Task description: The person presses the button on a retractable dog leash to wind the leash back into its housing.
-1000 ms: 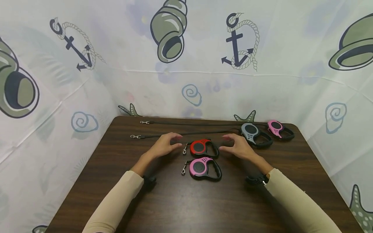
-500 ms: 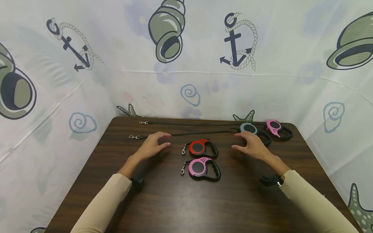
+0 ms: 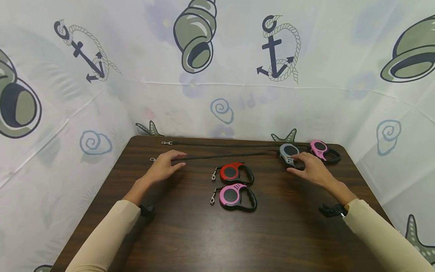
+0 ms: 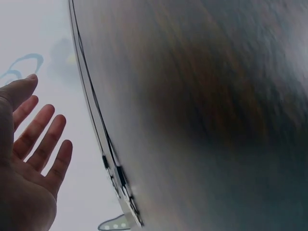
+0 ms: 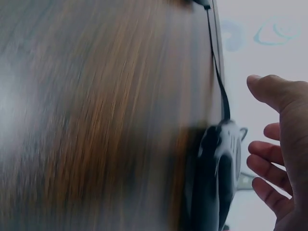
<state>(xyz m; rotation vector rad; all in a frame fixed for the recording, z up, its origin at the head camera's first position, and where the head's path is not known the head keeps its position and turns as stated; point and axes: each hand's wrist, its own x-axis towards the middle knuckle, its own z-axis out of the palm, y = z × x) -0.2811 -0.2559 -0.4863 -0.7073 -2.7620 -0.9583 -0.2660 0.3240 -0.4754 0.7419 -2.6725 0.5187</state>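
Observation:
Four retractable dog leashes would be "several": a grey retractable leash (image 3: 288, 151) lies at the back right, its black cord (image 3: 221, 155) drawn out leftward. My right hand (image 3: 314, 170) hovers over its handle, fingers spread and holding nothing; the right wrist view shows the grey leash (image 5: 219, 178) beside and apart from the fingers. My left hand (image 3: 162, 167) is at the cord's clip end, overlapping it in the head view, with loosely bent fingers and nothing held. A red leash (image 3: 230, 172) and a pink leash (image 3: 230, 195) lie wound in between the hands.
Another pink leash (image 3: 318, 149) sits at the far right corner, its cord (image 3: 221, 145) stretched along the table's back edge to a metal clip (image 3: 167, 143). The dark wood table (image 3: 210, 238) meets a patterned cloth (image 3: 238, 109) behind.
Both hands have moved apart from beside the red leash: the left one leftward to the clip end, the right one rightward over the grey leash's handle. The leashes have stayed put.

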